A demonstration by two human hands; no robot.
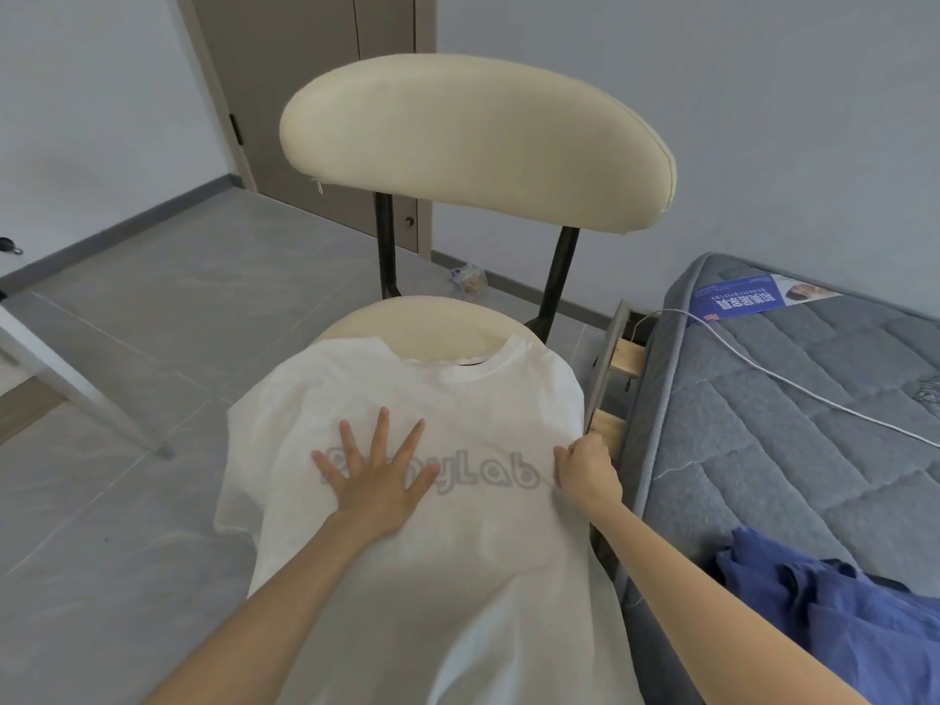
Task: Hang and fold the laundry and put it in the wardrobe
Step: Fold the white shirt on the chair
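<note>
Under our left hand (374, 480) lies the white tee (458, 577), spread front-up on the chair seat (407, 323), collar at the far end, hem hanging off the near edge toward us. Left fingers (380, 429) are straight & splayed, pressing flat on the grey print, gripping nothing. Our right hand (587, 475) sits just right of them at the tee's right side edge, fingers curled, apparently pinching the cloth there; the grip itself is partly hidden. The tee's long axis runs straight away from both sets of fingers, collar to hem. So a lengthwise fold, we reckon, means drawing that right edge leftward toward the splayed fingers, w/ the left palm as anchor. The right hand is nearer that edge. A blue garment (839, 618) lies on the bed (788, 424), right of the curled fingers.
</note>
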